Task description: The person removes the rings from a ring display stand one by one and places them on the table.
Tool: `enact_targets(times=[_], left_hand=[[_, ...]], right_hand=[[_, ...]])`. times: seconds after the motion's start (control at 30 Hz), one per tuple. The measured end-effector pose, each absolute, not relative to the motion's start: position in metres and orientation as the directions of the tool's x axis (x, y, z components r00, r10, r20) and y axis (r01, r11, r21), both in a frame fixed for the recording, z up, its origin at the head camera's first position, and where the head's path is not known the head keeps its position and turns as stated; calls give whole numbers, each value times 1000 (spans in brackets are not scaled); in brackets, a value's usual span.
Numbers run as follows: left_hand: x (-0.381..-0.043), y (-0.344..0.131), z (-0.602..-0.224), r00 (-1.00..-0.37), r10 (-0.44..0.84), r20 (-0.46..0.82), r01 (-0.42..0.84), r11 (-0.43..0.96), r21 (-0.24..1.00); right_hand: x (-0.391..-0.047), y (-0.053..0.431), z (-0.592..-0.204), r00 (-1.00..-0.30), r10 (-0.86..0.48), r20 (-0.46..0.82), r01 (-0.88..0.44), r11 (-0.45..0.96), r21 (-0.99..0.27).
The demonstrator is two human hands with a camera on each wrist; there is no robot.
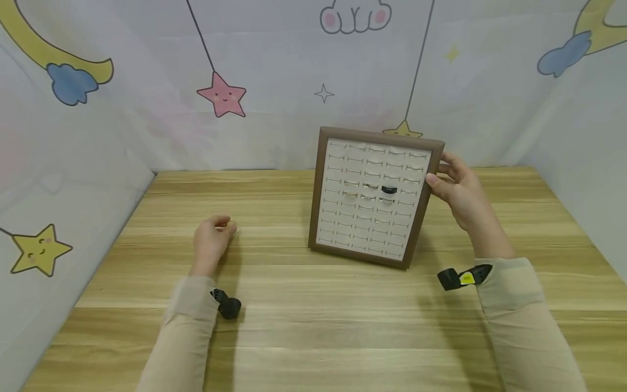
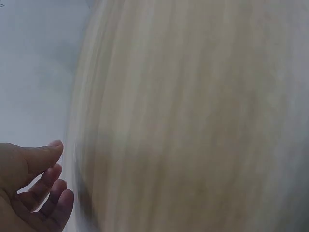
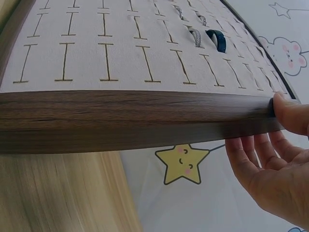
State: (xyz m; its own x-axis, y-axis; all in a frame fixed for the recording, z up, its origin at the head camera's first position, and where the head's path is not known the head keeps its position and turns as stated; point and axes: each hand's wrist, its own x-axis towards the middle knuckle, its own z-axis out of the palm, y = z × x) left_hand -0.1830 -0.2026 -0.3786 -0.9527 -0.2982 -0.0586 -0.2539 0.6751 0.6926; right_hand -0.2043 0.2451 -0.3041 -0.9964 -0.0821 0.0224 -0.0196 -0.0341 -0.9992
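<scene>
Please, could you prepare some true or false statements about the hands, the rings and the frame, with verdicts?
1. The right hand grips the frame at its side. True.
2. A black ring sits among other rings on the white panel. True.
3. Both hands touch the frame. False: the left hand is apart from it.
4. Every place on the panel is filled. False: most slots hold no ring.
5. The frame lies flat on the table. False: it is raised at a tilt.

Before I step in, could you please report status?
Right hand gripping ring display by right side; display tilted up, carrying several rings. Left hand off left, hold unclear. No obstruction visible between left hand and display.
</scene>
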Motion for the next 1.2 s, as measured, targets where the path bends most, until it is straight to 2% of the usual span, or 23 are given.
enact_targets(times=[0.27, 0.73, 1.0, 1.2], left_hand=[[-183, -207, -383, -950, -299, -87, -283, 713, 642], [-186, -207, -384, -955, -271, -124, -286, 724, 628], [-186, -204, -381, -956, -260, -135, -283, 701, 655], [-189, -187, -370, -956, -280, -84, -247, 623, 742]], right_hand=[[-205, 246, -305, -995, -95, 30, -25, -46, -999], [-205, 246, -304, -997, -83, -4, 9, -62, -998], [-205, 246, -303, -996, -86, 3, 1, -49, -999], [-205, 247, -303, -996, -90, 5, -1, -47, -999]])
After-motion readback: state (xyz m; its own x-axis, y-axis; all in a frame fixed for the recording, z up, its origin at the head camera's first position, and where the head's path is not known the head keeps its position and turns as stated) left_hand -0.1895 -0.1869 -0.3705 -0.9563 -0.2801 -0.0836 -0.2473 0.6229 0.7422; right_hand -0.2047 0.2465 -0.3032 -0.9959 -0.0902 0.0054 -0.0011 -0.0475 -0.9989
